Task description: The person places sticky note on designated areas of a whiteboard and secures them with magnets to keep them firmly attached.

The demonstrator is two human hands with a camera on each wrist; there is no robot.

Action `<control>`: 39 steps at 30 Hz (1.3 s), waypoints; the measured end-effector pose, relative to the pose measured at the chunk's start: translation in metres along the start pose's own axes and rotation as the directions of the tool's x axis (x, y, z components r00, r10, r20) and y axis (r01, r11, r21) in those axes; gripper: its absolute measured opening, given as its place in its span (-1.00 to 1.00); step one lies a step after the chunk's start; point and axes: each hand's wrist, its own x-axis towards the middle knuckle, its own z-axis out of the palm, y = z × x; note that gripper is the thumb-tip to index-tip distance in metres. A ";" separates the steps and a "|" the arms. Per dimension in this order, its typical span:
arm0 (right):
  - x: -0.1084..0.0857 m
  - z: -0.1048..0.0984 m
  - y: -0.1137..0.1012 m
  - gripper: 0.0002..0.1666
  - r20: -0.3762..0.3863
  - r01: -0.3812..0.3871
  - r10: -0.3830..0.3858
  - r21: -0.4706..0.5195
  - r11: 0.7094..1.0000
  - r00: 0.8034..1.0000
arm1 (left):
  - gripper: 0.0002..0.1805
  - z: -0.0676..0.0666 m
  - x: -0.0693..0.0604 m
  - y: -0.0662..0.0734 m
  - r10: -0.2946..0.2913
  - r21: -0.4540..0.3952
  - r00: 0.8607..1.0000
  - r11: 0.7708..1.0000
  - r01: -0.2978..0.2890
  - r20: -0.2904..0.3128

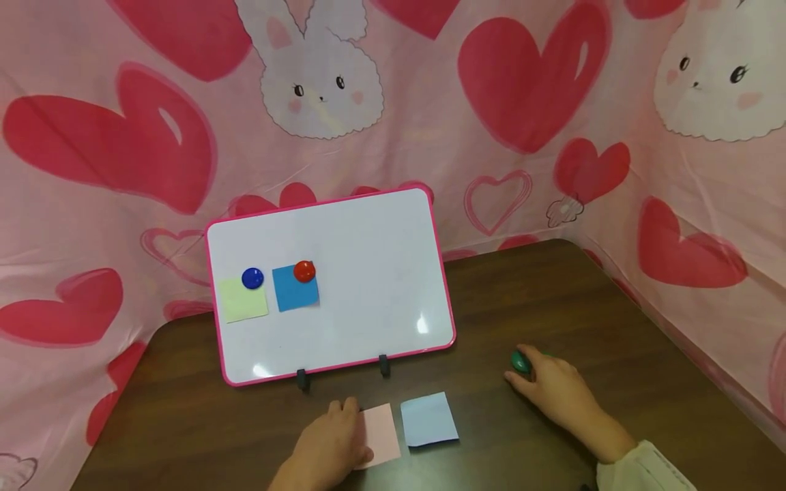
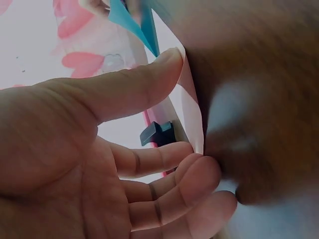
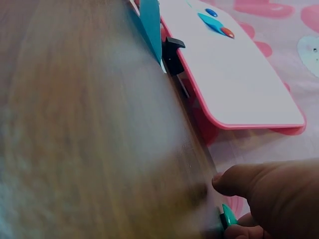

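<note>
My left hand (image 1: 328,443) grips a pink sticky note (image 1: 382,436) on the table, with its thumb at the near edge and fingertips at the far edge. The left wrist view shows this note bowed between thumb and fingers. Beside it lies a light blue sticky note (image 1: 430,419) with a lifted edge. Farther right, my right hand (image 1: 560,395) is at a green round magnet (image 1: 520,362) lying on the table. In the right wrist view the fingers touch the magnet (image 3: 229,215), while the thumb stands apart from it.
A pink-framed whiteboard (image 1: 381,273) leans at the back on black feet (image 1: 384,365). On it are a yellow note (image 1: 243,303) with a blue magnet (image 1: 252,278) and a blue note (image 1: 297,294) under a red magnet (image 1: 304,271). Heart-patterned cloth (image 1: 417,123) hangs behind.
</note>
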 end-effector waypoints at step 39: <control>-0.001 -0.002 0.001 -0.47 0.017 -0.035 0.035 -0.031 0.999 0.999 | -0.61 0.002 -0.006 0.008 0.051 -0.053 0.999 0.997 -0.052 -0.014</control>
